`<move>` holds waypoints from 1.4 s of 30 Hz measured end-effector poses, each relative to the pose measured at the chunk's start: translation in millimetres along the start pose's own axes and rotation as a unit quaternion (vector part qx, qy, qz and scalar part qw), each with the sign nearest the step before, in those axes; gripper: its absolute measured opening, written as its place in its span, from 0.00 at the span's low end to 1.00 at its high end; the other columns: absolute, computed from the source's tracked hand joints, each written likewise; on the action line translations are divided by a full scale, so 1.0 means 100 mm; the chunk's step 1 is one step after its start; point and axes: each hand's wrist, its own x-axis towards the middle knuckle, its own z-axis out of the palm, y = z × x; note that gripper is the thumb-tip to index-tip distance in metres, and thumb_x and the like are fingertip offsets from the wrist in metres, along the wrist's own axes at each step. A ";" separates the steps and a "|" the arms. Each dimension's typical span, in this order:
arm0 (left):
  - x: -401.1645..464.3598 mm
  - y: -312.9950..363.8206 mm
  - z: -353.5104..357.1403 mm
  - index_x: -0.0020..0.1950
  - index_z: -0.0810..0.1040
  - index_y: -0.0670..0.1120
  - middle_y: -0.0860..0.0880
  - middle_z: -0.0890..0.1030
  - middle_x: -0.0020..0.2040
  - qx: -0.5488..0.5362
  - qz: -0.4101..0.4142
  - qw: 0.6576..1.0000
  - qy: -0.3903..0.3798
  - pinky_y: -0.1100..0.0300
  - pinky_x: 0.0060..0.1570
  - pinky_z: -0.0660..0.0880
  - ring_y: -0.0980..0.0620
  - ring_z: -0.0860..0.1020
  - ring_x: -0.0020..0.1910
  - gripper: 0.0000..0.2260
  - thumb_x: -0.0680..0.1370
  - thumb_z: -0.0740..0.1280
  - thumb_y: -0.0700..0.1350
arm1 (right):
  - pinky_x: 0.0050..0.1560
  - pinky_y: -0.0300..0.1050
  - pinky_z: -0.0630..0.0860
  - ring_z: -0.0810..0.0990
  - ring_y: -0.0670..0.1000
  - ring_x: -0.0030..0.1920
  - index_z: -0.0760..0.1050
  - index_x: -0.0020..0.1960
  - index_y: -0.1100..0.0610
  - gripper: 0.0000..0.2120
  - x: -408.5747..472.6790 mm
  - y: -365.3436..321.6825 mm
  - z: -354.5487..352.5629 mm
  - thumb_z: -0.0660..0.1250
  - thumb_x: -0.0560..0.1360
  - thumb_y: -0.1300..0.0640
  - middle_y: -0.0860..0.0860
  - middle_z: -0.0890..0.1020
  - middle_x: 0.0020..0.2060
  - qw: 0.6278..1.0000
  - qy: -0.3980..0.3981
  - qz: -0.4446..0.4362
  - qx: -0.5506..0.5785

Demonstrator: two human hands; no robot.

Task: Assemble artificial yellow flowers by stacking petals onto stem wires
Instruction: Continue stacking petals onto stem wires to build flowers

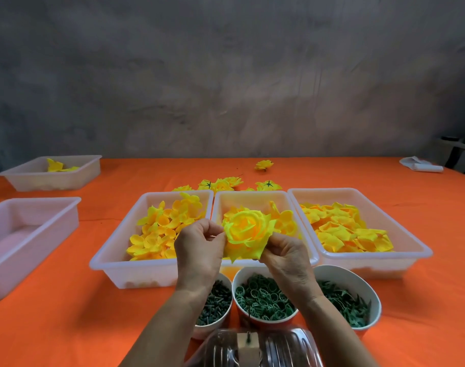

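Both hands hold one yellow flower [248,230] above the middle tray [252,197]. The left hand [199,246] has its fingers curled and pinches the flower's left edge between thumb and fingertips; the right hand [284,251] grips the flower from below right, its fingers bent around the lower petals. Three white trays stand in a row: the middle tray, a left tray [125,250] touching it and a right tray [400,250] just beside it, and all three contain loose yellow petals. Well to the left of the middle tray there are two more trays: a near one [40,207] with no petals to see, and a far one [75,165] with a few yellow petals. Behind the middle tray about five finished flowers [220,184] lie on the orange cloth [67,327]. In front of the middle tray stand three cups with green parts: a left cup [212,300], a centre cup [263,298] with rings, and a right cup [358,292]. Nearer than the cups lies one clear plastic bottle [255,348].
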 end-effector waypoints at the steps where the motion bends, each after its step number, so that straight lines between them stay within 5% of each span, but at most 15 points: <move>1: 0.02 -0.01 0.00 0.36 0.79 0.41 0.42 0.81 0.34 0.014 0.012 1.000 0.008 0.48 0.41 0.79 0.44 0.77 0.35 0.06 0.72 0.70 0.34 | 0.42 0.50 0.79 0.81 0.52 0.37 0.83 0.42 0.61 0.03 0.02 0.00 0.01 0.71 0.71 0.67 0.53 0.85 0.35 1.000 0.001 0.000 0.000; 5: 0.08 0.02 0.01 0.35 0.79 0.42 0.44 0.80 0.33 -0.106 -0.070 0.992 -0.015 0.56 0.34 0.80 0.47 0.77 0.35 0.08 0.73 0.70 0.34 | 0.38 0.45 0.79 0.81 0.48 0.35 0.84 0.42 0.56 0.07 0.10 0.00 0.03 0.71 0.71 0.67 0.51 0.85 0.34 1.000 0.001 -0.002 0.007; 8: 0.15 0.07 0.02 0.38 0.78 0.40 0.47 0.82 0.33 -0.242 -0.174 0.953 -0.053 0.64 0.30 0.78 0.51 0.80 0.34 0.06 0.73 0.68 0.31 | 0.35 0.44 0.78 0.79 0.48 0.32 0.83 0.39 0.55 0.08 0.18 0.02 0.00 0.71 0.71 0.67 0.54 0.83 0.30 1.000 0.013 0.004 0.002; 13: 0.28 0.11 0.10 0.42 0.76 0.40 0.42 0.81 0.37 -0.259 -0.229 0.934 -0.092 0.59 0.30 0.81 0.46 0.79 0.35 0.05 0.73 0.69 0.31 | 0.40 0.57 0.80 0.80 0.52 0.35 0.83 0.38 0.52 0.09 0.30 0.03 -0.01 0.73 0.70 0.66 0.53 0.85 0.32 1.000 0.028 0.000 -0.002; 17: 0.35 0.14 0.18 0.42 0.77 0.39 0.41 0.81 0.38 -0.215 -0.181 0.957 -0.076 0.59 0.32 0.81 0.45 0.80 0.38 0.07 0.70 0.70 0.28 | 0.36 0.49 0.79 0.79 0.46 0.32 0.84 0.39 0.54 0.08 0.38 0.07 -0.03 0.74 0.69 0.67 0.47 0.84 0.31 1.000 0.029 -0.002 -0.001; 20: 0.40 0.13 0.22 0.40 0.79 0.40 0.40 0.81 0.38 -0.151 -0.119 0.980 -0.046 0.53 0.39 0.81 0.43 0.80 0.38 0.07 0.70 0.71 0.29 | 0.38 0.58 0.80 0.82 0.59 0.34 0.84 0.39 0.62 0.04 0.44 0.13 -0.05 0.72 0.69 0.69 0.54 0.84 0.31 0.999 0.044 0.002 -0.008; 24: 0.46 0.10 0.26 0.40 0.79 0.42 0.42 0.82 0.39 -0.152 -0.109 0.981 -0.047 0.58 0.37 0.80 0.47 0.80 0.38 0.06 0.72 0.71 0.32 | 0.41 0.63 0.78 0.82 0.64 0.37 0.83 0.40 0.63 0.04 0.54 0.19 -0.07 0.72 0.68 0.70 0.58 0.84 0.33 0.999 0.047 0.004 0.010; 30: 0.53 0.06 0.31 0.44 0.78 0.47 0.45 0.80 0.42 -0.177 -0.115 0.977 -0.042 0.60 0.39 0.78 0.49 0.79 0.42 0.09 0.74 0.68 0.33 | 0.37 0.45 0.79 0.82 0.48 0.33 0.83 0.39 0.55 0.10 0.76 0.20 -0.07 0.73 0.68 0.70 0.50 0.85 0.32 0.999 0.039 -0.003 0.029; 36: 0.54 0.02 0.29 0.49 0.79 0.46 0.47 0.80 0.43 -0.152 -0.108 0.981 -0.049 0.62 0.36 0.76 0.51 0.78 0.42 0.09 0.75 0.67 0.33 | 0.28 0.39 0.72 0.74 0.45 0.26 0.79 0.29 0.54 0.14 1.02 0.34 -0.14 0.74 0.67 0.70 0.49 0.80 0.23 0.997 0.067 0.031 0.018; 42: 0.55 -0.09 0.30 0.46 0.80 0.47 0.47 0.83 0.44 -0.145 -0.115 0.981 -0.055 0.63 0.35 0.76 0.52 0.79 0.42 0.08 0.75 0.68 0.34 | 0.29 0.36 0.73 0.77 0.44 0.26 0.79 0.34 0.55 0.12 1.33 0.52 -0.19 0.72 0.68 0.70 0.52 0.79 0.26 0.993 0.078 0.083 0.020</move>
